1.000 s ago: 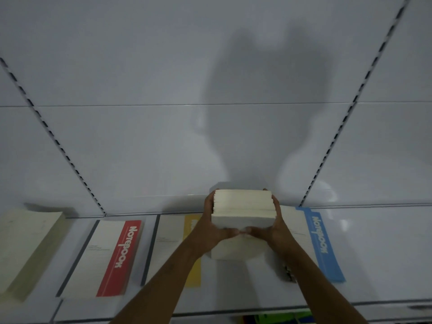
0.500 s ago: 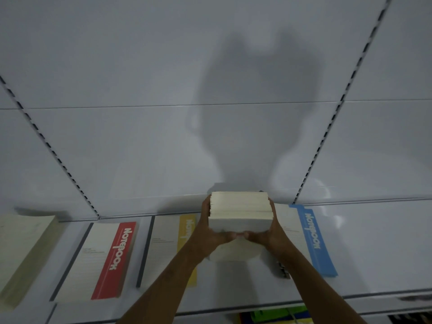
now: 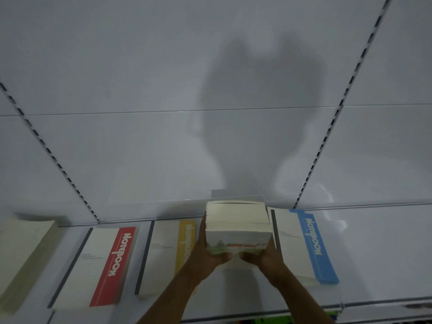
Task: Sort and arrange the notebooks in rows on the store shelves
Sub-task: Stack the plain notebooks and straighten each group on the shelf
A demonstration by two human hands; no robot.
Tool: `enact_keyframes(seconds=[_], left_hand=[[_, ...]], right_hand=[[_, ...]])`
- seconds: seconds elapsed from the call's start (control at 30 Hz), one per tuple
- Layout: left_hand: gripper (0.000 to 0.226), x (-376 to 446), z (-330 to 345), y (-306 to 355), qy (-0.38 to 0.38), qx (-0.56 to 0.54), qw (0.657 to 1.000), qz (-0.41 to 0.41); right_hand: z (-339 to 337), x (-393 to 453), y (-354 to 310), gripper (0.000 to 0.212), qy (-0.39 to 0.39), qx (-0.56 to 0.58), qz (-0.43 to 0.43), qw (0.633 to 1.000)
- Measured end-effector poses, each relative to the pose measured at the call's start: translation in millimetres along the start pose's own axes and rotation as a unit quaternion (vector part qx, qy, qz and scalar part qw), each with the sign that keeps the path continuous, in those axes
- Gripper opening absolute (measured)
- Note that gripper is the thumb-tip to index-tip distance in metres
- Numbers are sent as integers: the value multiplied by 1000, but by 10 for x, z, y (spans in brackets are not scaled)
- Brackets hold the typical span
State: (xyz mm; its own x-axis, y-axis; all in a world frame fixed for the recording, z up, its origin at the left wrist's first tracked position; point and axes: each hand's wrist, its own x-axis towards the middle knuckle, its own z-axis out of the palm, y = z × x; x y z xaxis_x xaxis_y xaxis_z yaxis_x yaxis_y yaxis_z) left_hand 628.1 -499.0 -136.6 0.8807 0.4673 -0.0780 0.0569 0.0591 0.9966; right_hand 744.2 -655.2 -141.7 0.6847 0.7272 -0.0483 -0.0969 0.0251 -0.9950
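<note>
A thick stack of notebooks (image 3: 237, 226) with cream page edges is held just above the white shelf (image 3: 378, 260), between the yellow-striped and blue-striped piles. My left hand (image 3: 207, 252) grips its left side and lower edge. My right hand (image 3: 264, 254) grips its right side and lower edge. A printed landscape cover shows on the stack's near face. On the shelf lie a red-striped notebook pile (image 3: 98, 265), a yellow-striped pile (image 3: 164, 251) and a blue-striped pile (image 3: 304, 244).
A cream notebook pile (image 3: 23, 253) lies at the far left of the shelf. The white back panel (image 3: 163, 90) with slotted uprights rises behind. The shelf's front edge (image 3: 374, 302) runs along the bottom, with coloured items just visible below it.
The stack has tipped so its near face with the printed cover now shows. Both hands keep their grip, and the view has shifted slightly.
</note>
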Motion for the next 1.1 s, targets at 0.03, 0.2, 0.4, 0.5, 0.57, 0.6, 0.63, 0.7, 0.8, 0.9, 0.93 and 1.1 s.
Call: enact_keyframes(seconds=[0.03,0.2,0.4,0.5,0.57,0.6,0.63,0.7,0.8,0.9,0.93,1.1], left_hand=[[102,3,-2,-7,3,5,1000,1],[102,9,-6,6,-4,-8,1000,-8],[92,13,24,8,-13,2,1000,-9],[90,-7,17,-14,-19,16,1000,-10],[88,14,-13,-12,-34,26,999,-11],[86,27,-33,-5,-42,26,999,-9],[85,40,-58,2,-49,30,998,-6],[85,68,-103,61,-57,42,997,5],[70,139,-89,208,-49,61,997,12],[37,192,-42,428,-1,58,998,-9],[28,209,-48,480,-7,61,998,-29],[40,259,-100,432,-11,62,969,-237]], right_hand=[[5,4,21,63,2,-1,-2,1000],[-1,31,57,54,-3,-13,11,1000],[-54,21,27,46,-25,-9,7,1000],[-62,-1,68,57,-30,-8,16,999],[-85,-2,65,50,-32,-17,23,999],[-91,0,38,48,-41,-21,22,999],[-96,9,6,50,-50,-23,19,998],[-118,28,-45,61,-60,-23,21,998],[-88,55,-145,78,-36,3,53,998],[-20,88,-305,55,-22,0,95,995],[-9,104,-356,45,-22,-18,106,994],[22,248,-390,53,31,-101,254,961]])
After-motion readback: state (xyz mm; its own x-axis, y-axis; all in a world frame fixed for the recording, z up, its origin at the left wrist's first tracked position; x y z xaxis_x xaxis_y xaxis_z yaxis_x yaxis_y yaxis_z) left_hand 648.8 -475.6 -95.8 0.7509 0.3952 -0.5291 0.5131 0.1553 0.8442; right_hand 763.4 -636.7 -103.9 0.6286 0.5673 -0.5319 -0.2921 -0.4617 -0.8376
